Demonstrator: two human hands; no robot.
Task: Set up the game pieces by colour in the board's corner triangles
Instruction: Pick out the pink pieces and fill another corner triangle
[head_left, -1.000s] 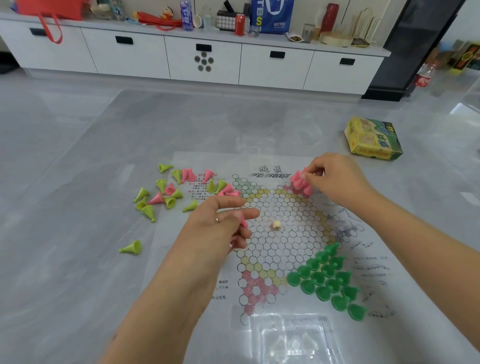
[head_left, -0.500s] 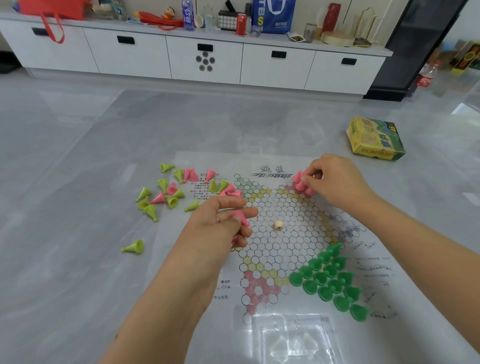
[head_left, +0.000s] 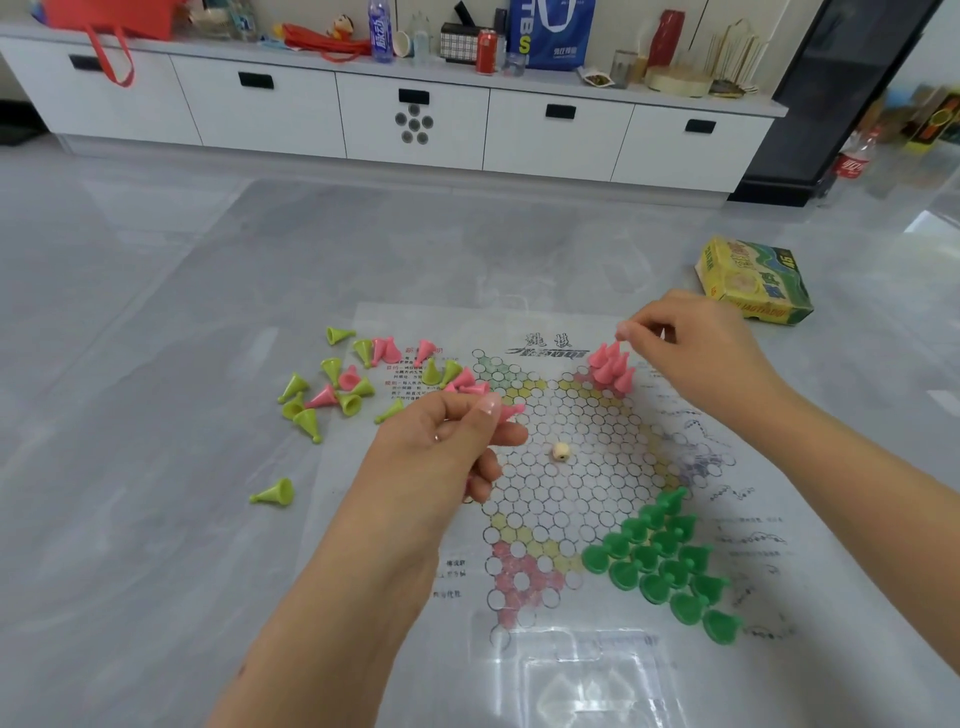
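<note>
The paper board (head_left: 566, 499) lies flat, printed with a star of circles. Dark green pieces (head_left: 662, 564) fill its near right corner. Several pink pieces (head_left: 613, 370) stand in the far right corner. My right hand (head_left: 696, 358) hovers just over them, thumb and forefinger pinching the tip of the farthest pink piece. My left hand (head_left: 447, 441) hangs over the board's left side and grips a few pink pieces; one (head_left: 511, 412) sticks out between thumb and fingers. Loose pink and lime pieces (head_left: 358, 382) lie scattered off the board's far left. A lone lime piece (head_left: 274, 492) lies nearer.
A small cream die (head_left: 561, 450) sits mid-board. A yellow-green game box (head_left: 753, 283) lies beyond the right hand. A clear plastic tray (head_left: 592, 680) rests at the board's near edge. A low white cabinet (head_left: 415, 119) with clutter on top lines the back.
My right hand has lifted slightly up and back from the pink cluster. My left hand has stayed in place with its pink pieces.
</note>
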